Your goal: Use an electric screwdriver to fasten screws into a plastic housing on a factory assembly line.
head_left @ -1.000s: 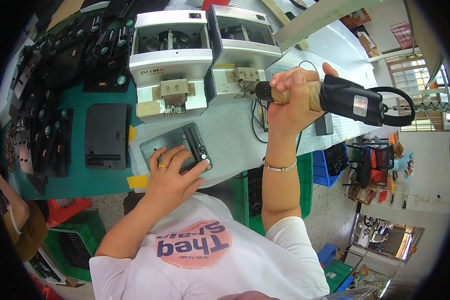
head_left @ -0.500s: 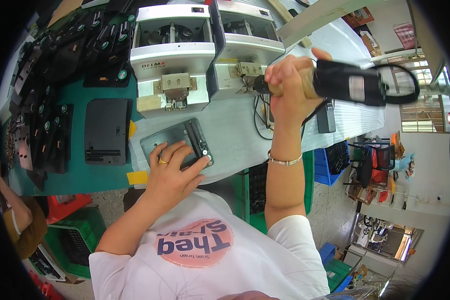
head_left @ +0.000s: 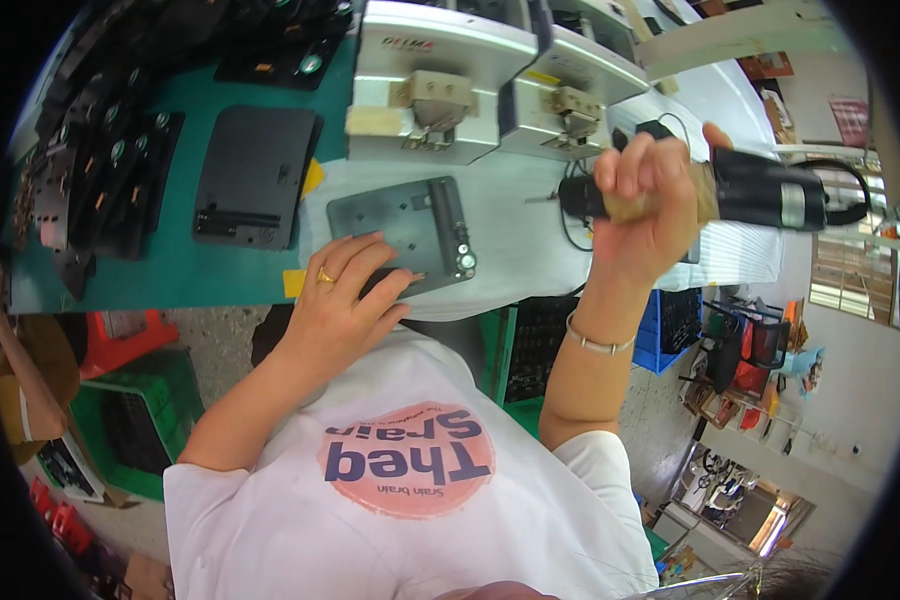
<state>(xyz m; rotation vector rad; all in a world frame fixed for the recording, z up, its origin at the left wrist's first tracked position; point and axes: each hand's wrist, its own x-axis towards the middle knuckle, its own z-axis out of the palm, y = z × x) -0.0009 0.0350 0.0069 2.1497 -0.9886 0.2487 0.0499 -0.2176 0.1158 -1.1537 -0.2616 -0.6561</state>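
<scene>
My right hand (head_left: 655, 195) is wrapped round the taped, tan grip of a black electric screwdriver (head_left: 770, 190), raised above the bench. Its thin bit (head_left: 542, 200) points left, and a cord loops from its rear end. On the white sheet lies a flat grey plastic housing (head_left: 380, 215), with a dark strip and small round shiny parts along its right side. My left hand (head_left: 335, 300) rests over the housing's near edge with fingers apart. Beneath those fingers part of the housing is hidden. The bit is apart from the housing.
A similar dark housing (head_left: 255, 170) lies on the green mat (head_left: 180, 280) to the left. Beyond it pile several black assemblies (head_left: 120, 170). Two metal machines (head_left: 440, 60) stand at the back. Crates (head_left: 515, 340) are below the bench; another person's arm (head_left: 20, 350) shows far left.
The view has shifted, so the bench items sit further right and higher. My left hand has slid toward the housing's near edge. The right hand still holds the screwdriver, now with its bit visible.
</scene>
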